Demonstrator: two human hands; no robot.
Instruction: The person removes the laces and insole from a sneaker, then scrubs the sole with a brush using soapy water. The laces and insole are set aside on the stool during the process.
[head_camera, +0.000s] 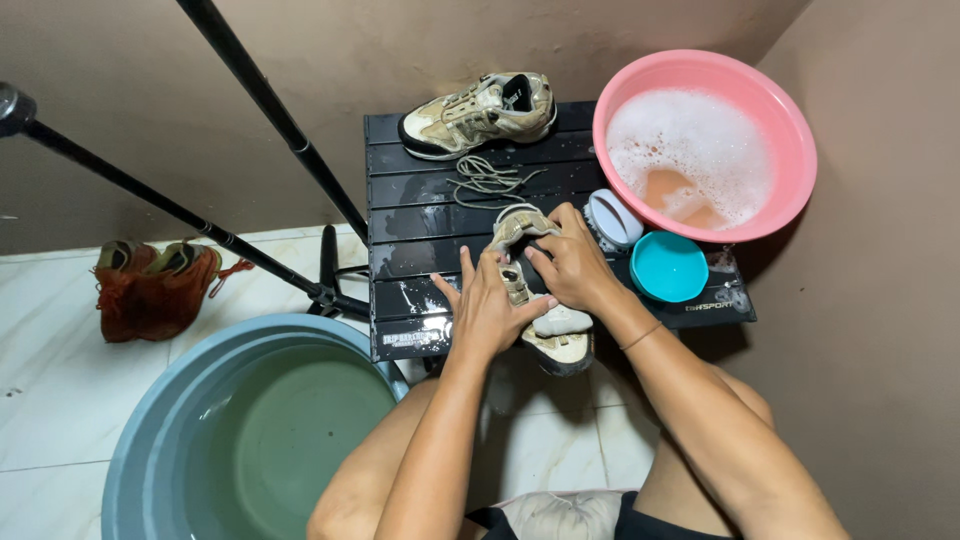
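Two pale shoes show: one shoe (545, 300) under both hands, a second shoe (480, 115) well beyond them, with one loose lace (485, 180) between. Two basins: a pink basin (790, 120) of suds beyond the right hand (572, 262), a blue tub (150, 420) near the left elbow. The left hand (488, 308), fingers half spread, presses the shoe's side; the right curls closed on its upper. Both forearms reach forward, converging.

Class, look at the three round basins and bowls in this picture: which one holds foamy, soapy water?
The pink basin on the black table's far right corner: white foam covers its water. The big blue tub holds clear water; the small turquoise bowl shows none.
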